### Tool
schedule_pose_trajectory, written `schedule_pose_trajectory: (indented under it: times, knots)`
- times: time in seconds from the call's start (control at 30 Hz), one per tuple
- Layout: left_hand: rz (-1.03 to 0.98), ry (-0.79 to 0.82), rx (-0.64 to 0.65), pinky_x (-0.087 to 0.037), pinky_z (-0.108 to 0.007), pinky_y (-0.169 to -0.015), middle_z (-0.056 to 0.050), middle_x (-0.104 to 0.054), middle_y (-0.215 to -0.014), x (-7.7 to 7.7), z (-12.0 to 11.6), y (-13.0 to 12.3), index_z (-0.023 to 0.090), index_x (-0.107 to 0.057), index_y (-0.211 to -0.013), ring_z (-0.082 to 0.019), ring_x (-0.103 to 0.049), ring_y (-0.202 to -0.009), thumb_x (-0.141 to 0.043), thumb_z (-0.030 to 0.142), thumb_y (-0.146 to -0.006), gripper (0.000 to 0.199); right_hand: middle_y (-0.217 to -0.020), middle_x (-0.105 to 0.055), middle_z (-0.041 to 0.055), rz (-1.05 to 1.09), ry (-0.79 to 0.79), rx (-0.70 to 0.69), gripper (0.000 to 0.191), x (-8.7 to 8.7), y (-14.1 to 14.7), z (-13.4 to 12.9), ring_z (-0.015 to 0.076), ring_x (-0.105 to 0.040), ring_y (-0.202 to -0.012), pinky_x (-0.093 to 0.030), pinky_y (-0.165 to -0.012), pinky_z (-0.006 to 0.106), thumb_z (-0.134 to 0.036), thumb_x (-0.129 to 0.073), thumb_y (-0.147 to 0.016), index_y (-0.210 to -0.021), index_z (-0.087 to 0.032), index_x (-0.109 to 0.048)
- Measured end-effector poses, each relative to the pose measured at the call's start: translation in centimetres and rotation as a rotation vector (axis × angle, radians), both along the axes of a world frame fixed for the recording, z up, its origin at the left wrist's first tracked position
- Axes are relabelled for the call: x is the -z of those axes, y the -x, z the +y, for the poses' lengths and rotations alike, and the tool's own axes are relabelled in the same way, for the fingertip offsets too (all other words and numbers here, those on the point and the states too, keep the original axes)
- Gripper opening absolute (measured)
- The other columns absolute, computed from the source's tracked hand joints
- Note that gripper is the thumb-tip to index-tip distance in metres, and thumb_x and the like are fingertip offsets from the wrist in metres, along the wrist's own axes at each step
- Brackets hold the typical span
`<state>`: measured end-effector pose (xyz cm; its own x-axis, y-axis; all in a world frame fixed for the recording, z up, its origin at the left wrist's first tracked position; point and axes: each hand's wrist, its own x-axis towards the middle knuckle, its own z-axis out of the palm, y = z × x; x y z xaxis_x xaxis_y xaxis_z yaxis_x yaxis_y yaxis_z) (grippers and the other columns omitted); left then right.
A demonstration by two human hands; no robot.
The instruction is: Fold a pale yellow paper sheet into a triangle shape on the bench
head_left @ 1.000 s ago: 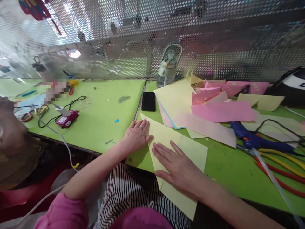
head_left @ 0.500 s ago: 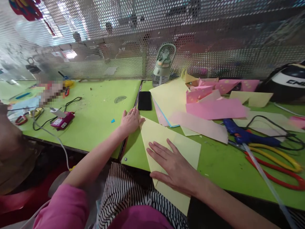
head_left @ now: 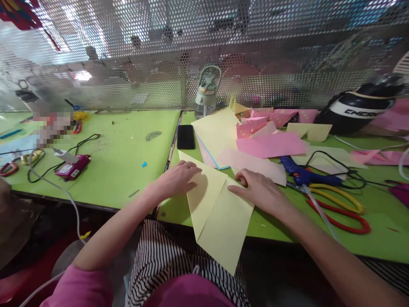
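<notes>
Pale yellow paper [head_left: 223, 226], folded, is on the green table [head_left: 386, 238], 6 o'clock corner over the lap. Hands apart: left hand [head_left: 179, 178] spread on it at 10, right hand [head_left: 260, 192] curled at 2, can't tell if pinching. Smartphone [head_left: 185, 137] at 11, glue gun [head_left: 305, 176] past 2, scissors [head_left: 351, 230] at 3.

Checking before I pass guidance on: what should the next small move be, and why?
I'd suggest sliding the yellow sheet a little farther onto the green table: its lower corner overhangs the front edge, above the striped trousers. The left hand and right hand are both at its upper part, so they seem placed to guide it.
</notes>
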<state>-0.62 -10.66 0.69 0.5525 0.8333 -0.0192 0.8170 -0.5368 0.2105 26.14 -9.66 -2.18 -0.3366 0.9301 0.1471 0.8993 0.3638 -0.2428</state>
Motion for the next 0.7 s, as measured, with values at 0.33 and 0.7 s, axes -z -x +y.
schedule_pose_trajectory:
  times: [0.33,0.7]
  knots:
    - [0.019,-0.239,0.222,-0.034,-0.047,-0.119,-0.005,-0.042,-0.158,6.5,-11.6,1.2,0.025,-0.031,-0.155,-0.024,-0.040,-0.144,-0.052,0.021,-0.099,0.060,-0.084,-0.075,0.0031,0.224,0.103,-0.027,0.014,-0.7,0.0,-0.9,0.0203,-0.074,-0.072,-0.057,-0.062,0.033,-0.032,-0.044,-0.092,-0.090,-0.025,-0.056]
    - [-0.771,-0.353,-0.210,-0.060,-0.027,-0.085,-0.003,-0.073,-0.124,-0.5,-9.4,4.0,0.027,-0.061,-0.135,-0.017,-0.070,-0.108,-0.051,0.012,-0.095,0.044,-0.154,-0.050,0.0056,0.177,-0.104,-0.402,0.059,-3.6,-1.0,-0.2,0.0279,-0.051,-0.137,-0.053,-0.103,0.047,-0.037,-0.053,-0.091,-0.150,-0.031,-0.042]
